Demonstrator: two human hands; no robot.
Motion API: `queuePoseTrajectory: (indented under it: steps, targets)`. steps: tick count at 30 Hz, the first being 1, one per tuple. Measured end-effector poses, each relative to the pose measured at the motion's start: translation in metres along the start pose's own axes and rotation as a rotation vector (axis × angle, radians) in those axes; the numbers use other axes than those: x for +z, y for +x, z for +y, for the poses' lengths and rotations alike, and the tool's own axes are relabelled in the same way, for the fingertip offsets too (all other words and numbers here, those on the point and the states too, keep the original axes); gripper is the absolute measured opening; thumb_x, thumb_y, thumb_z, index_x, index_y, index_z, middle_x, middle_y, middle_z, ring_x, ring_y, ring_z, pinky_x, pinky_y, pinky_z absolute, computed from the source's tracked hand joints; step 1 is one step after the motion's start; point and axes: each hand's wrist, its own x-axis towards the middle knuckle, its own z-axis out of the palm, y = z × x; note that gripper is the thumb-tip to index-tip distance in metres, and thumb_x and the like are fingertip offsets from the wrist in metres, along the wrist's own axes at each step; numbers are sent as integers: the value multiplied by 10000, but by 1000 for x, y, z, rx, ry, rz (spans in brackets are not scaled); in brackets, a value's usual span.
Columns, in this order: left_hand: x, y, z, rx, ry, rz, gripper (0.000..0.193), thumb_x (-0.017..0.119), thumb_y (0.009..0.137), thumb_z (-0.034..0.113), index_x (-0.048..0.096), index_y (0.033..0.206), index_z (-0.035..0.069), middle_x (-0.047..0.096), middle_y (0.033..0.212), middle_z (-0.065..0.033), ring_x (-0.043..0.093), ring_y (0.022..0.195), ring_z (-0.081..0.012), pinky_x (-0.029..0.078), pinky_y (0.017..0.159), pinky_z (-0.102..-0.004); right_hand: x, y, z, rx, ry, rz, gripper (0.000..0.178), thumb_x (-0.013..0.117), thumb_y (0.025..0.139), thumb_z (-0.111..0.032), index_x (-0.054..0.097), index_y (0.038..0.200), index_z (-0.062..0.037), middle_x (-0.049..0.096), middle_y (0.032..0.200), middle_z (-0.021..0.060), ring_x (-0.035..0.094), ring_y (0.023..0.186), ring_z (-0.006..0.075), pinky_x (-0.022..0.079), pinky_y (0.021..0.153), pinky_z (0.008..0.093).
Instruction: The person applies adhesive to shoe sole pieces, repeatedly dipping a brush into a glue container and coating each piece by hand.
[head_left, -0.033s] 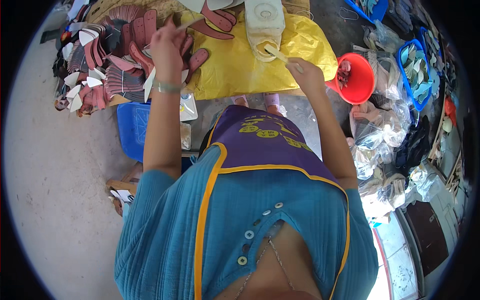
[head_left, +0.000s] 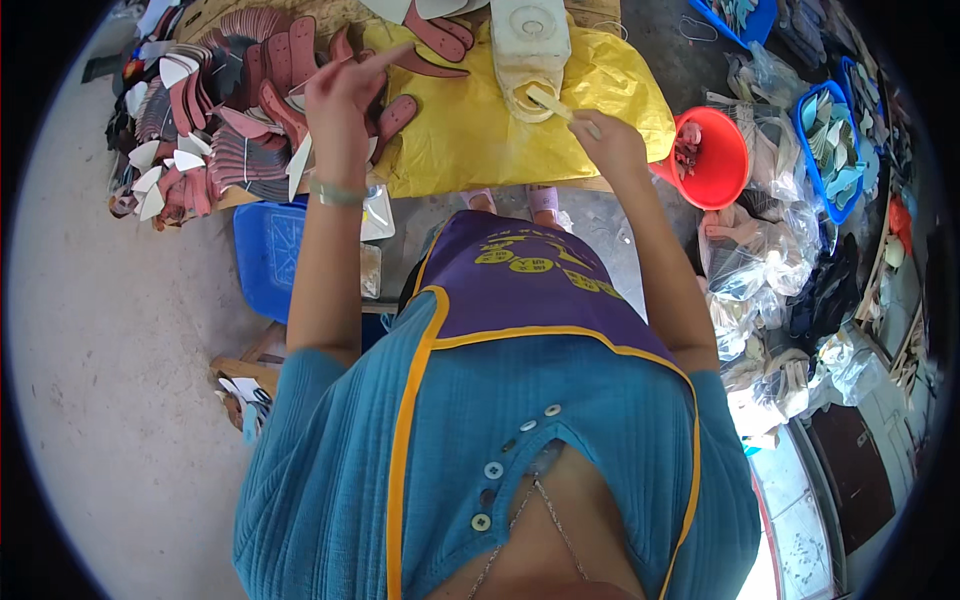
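On our left, reddish pieces (head_left: 250, 165) lie fanned in rows; we cannot tell how many are finished. Above them our left hand (head_left: 340, 100) extends its index finger, any grip unclear. Rightward, over yellow sheeting (head_left: 450, 150), a whitish container (head_left: 530, 55) has in its mouth the pale tool (head_left: 556, 104) our right hand (head_left: 612, 147) pinches, away from the pieces.

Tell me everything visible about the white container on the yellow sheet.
The white container looks like plastic: boxy, with ring marks on its upper face and a narrower near end that has an opening, yellowish around the edge. It rests on the yellow sheet, opening toward the person; the picture's top edge cuts off its far end. A pale stick-like tool in the right hand reaches into the opening.
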Motion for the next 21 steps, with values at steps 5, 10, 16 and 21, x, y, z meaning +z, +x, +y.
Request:
queuePoseTrajectory:
  steps: [5,10,16,21]
  targets:
    - [-37,-96,-47,-446,-147,-23,372,552,894,20,428,1244,-7,578,1161,-101,630,938,-199,541,829,-343,9,36,-9,-216,-224,-89,259,574,848,-315,669,1004,-132,679,837,125,648,788,301,510,682,414]
    - [-24,-162,-43,-510,-96,-49,331,534,924,77,466,1242,15,602,1135,-93,639,943,-187,545,796,-307,1,41,-6,-183,-271,-129,279,610,842,-363,682,1008,-151,682,868,127,651,790,305,513,690,399]
    - [-1,-204,-49,-599,-200,-26,306,452,966,99,430,1261,16,592,1141,-130,655,926,-212,575,733,-272,-6,16,15,-268,-229,-166,269,613,841,-327,678,1022,-138,678,883,147,650,809,313,515,698,402]
    - [5,-214,-78,-606,-444,43,311,446,963,88,393,1258,4,580,1136,-191,652,966,-264,589,721,-279,-16,-15,28,-171,-62,-235,270,652,834,-311,694,1014,-114,691,922,127,668,827,248,515,735,342]
